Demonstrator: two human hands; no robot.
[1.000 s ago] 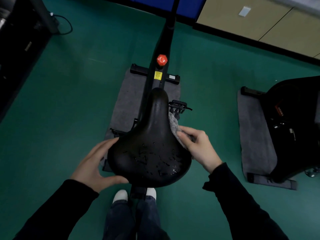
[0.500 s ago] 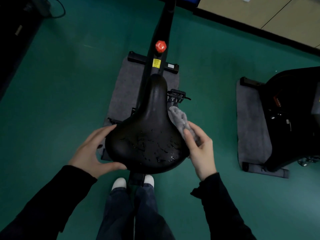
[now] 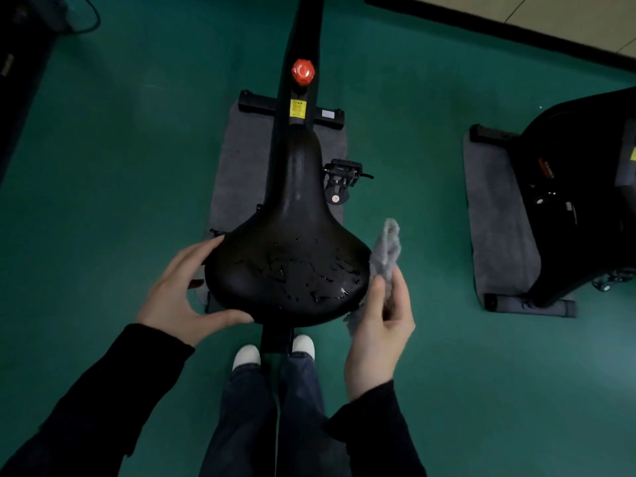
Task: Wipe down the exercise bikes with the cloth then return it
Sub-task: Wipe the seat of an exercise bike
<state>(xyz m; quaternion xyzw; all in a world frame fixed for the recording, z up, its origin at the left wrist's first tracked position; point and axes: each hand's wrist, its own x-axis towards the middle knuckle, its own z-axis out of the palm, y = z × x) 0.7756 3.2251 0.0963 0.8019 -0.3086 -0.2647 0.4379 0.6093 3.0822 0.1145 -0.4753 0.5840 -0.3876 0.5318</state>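
Note:
A black bike saddle (image 3: pixel 292 249) fills the middle of the view, its wide rear part beaded with water drops. My left hand (image 3: pixel 182 290) cups the saddle's left rear edge, fingers along the side and thumb under the back rim. My right hand (image 3: pixel 382 325) pinches a grey cloth (image 3: pixel 387 249) beside the saddle's right edge; the cloth stands up above my fingers and is off the seat surface. The bike frame (image 3: pixel 303 36) runs away from me with a red knob (image 3: pixel 303 71) on it.
A grey mat (image 3: pixel 241 160) lies under the bike on the green floor. A pedal (image 3: pixel 342 177) sticks out to the right of the saddle. A second black bike (image 3: pixel 581 187) stands on its own mat (image 3: pixel 499 215) at the right. My shoes (image 3: pixel 246 356) are below the saddle.
My right hand has drawn the cloth back and away from the saddle's right side, lifting it clear. My left hand keeps its hold on the left rear edge.

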